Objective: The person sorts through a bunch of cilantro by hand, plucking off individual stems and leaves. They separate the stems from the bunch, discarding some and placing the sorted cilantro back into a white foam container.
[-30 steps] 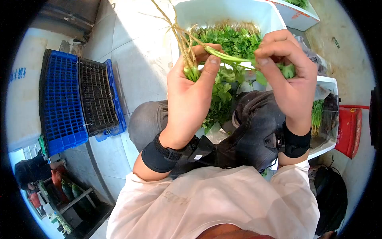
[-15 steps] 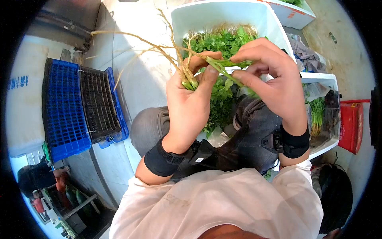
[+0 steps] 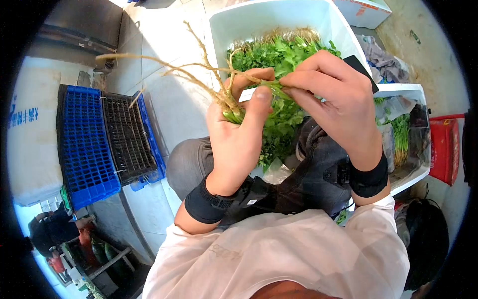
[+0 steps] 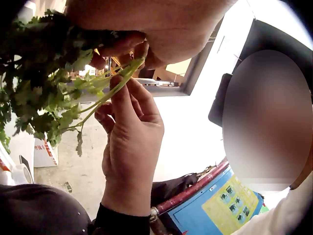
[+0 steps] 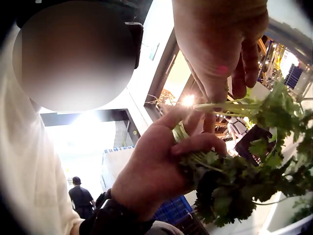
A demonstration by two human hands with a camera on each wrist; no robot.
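My left hand (image 3: 236, 137) grips a small bunch of coriander by its stem bases, long pale roots (image 3: 226, 97) sticking out to the upper left. Its leaves (image 3: 284, 127) hang below the hand. The right hand (image 3: 338, 99) pinches a stem with thumb and fingertips, right beside the left thumb and forefinger. In the left wrist view, the pinched green stems (image 4: 120, 85) run between both hands, with dark leafy tops at the left. The right wrist view shows the left fingers curled round the bunch, its coriander leaves (image 5: 230, 191) spreading to the right.
A white foam box (image 3: 221, 35) ahead holds upright coriander, roots at the back. Another foam box (image 3: 424, 114) with green stalks stands at right, beside a red bag (image 3: 444, 149). Blue (image 3: 89, 149) and black crates (image 3: 127, 134) stand at left. My knees flank the work.
The right hand has come left along the stem, from the leafy part to beside the left fingers. The roots in the left hand now fan further out to the left.
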